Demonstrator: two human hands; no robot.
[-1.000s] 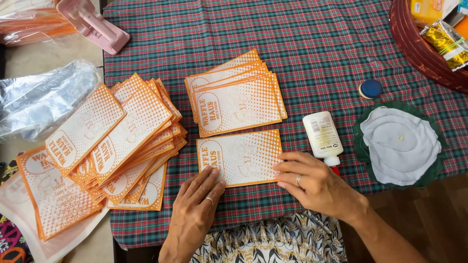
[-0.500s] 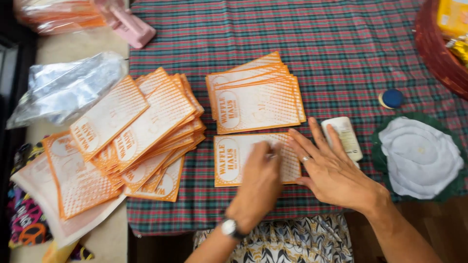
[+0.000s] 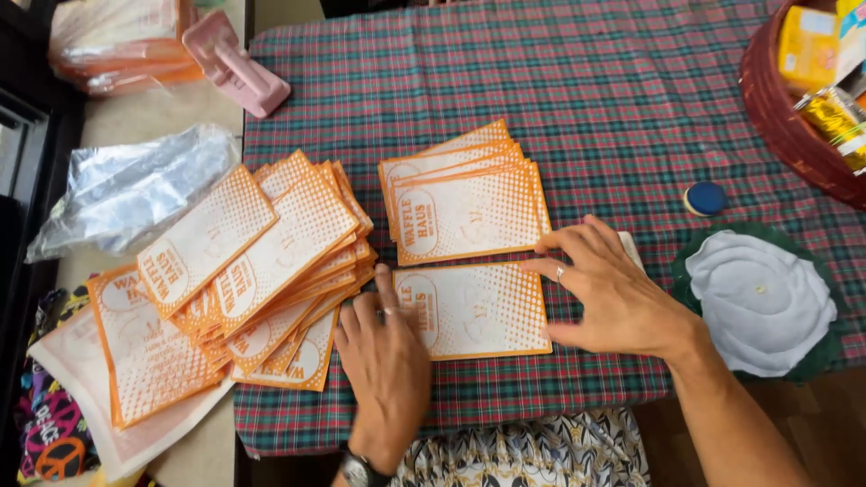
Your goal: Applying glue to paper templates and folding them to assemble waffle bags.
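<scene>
A single flat orange-and-white paper bag (image 3: 478, 308) lies at the near edge of the bench (image 3: 586, 81), just below a neat stack of like bags (image 3: 465, 194). The left hand (image 3: 386, 361) rests flat on the bag's left end, fingers spread and pressing rather than closed on anything; the right hand (image 3: 613, 293) lies over its right edge, fingers loosely splayed, grasping nothing. To smooth such a thin sleeve well, I judge it best to press evenly with flat palms and keep the edges square, so no crease sets in. The bag is matte paper with a dotted halftone print and a thin orange border. To the left sprawls a fanned heap of the same bags (image 3: 253, 261), beside crinkled clear plastic film (image 3: 135, 189). The cloth is a red-green plaid weave. To the right sit a white round padded piece (image 3: 762, 302) on dark green felt, a small blue cap (image 3: 705, 198), and a red woven basket (image 3: 785, 117).
</scene>
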